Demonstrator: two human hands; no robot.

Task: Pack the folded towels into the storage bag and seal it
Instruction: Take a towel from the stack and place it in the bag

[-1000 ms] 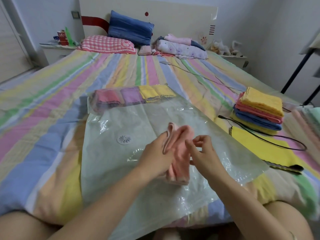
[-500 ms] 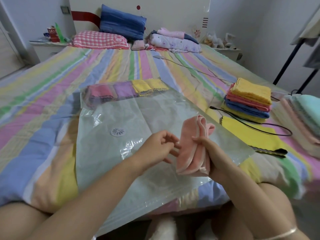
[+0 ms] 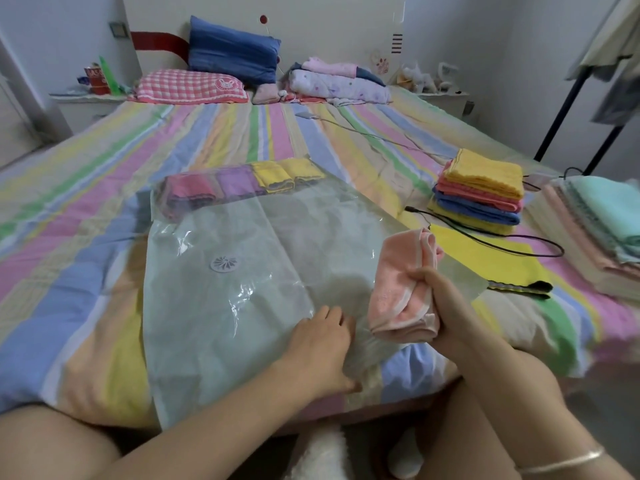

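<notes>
Head view: we see the right hand point(image 3: 446, 306) gripping the pink towel point(image 3: 401, 292), the left hand point(image 3: 322, 344) resting loose-fingered on the bag point(image 3: 225, 313).

The storage bag point(image 3: 225, 323) is thin glossy plastic, creased, with a matt plastic valve point(image 3: 224, 263) set in it. The pink towel point(image 3: 398, 292) at the bag's right edge is soft, nubby matt cloth; the bed sheet point(image 3: 86, 254) beneath the bag is smoother cloth.

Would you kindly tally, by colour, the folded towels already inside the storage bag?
Pink towel: 1
Purple towel: 1
Yellow towels: 2
Total: 4
</notes>
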